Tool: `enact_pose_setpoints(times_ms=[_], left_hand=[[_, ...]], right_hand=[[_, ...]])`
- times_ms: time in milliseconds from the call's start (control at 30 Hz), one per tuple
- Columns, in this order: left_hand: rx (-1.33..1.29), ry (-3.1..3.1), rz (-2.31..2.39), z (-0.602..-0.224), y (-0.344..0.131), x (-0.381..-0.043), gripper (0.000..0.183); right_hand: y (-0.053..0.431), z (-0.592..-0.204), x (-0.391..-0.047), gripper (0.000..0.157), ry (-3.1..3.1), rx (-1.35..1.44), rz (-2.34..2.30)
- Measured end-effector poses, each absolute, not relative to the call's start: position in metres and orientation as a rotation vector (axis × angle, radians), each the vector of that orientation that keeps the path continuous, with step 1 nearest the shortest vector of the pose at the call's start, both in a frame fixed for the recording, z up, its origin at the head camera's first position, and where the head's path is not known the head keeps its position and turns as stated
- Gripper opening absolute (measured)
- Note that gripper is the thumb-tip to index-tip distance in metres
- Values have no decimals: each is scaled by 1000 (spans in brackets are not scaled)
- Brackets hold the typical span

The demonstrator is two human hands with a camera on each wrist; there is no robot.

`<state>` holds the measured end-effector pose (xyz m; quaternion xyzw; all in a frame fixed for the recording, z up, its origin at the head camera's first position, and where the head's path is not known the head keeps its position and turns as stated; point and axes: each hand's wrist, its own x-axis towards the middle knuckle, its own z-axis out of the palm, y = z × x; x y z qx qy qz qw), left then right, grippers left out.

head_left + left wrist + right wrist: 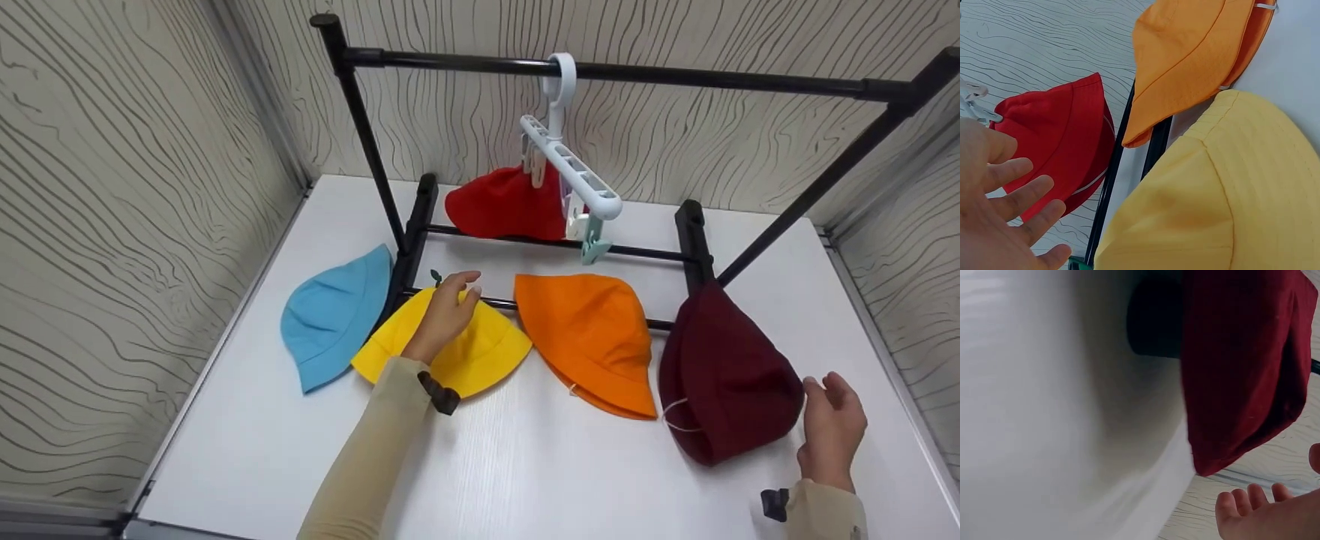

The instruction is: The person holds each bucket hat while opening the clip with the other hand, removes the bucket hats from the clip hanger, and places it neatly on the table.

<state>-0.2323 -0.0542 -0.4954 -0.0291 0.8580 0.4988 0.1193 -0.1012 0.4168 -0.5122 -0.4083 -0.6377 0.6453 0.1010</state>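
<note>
My left hand (448, 315) is over the yellow bucket hat (491, 352), fingers relaxed and holding nothing. In the left wrist view its spread fingers (1030, 194) appear in front of the red hat (1055, 135); contact cannot be told. That red hat hangs from clips on a white clip hanger (574, 171). Beside the maroon hat (739, 375), at the right, is my right hand (834, 431), its fingers loosely bent around nothing. In the right wrist view a gap shows between this hand (1258, 517) and the maroon cloth (1235, 371).
A black rack (712, 77) stands on the white table (525, 480), with the hanger hooked on its top bar. An orange hat (592, 337) lies between the yellow and maroon ones. At the left lies a blue hat (334, 315). Patterned panels (150, 225) enclose the table.
</note>
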Motion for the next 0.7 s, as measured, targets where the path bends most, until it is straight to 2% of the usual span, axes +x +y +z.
enact_pose_setpoints(times_ms=[233, 700], left_hand=[[-93, 2535, 1455, -489, -58, -233, 43], [51, 2629, 1490, -473, -64, -242, 41]], right_hand=[[407, -495, -108, 62, -2081, -1124, 1758], [389, -465, -128, 58, -2259, -913, 1626]])
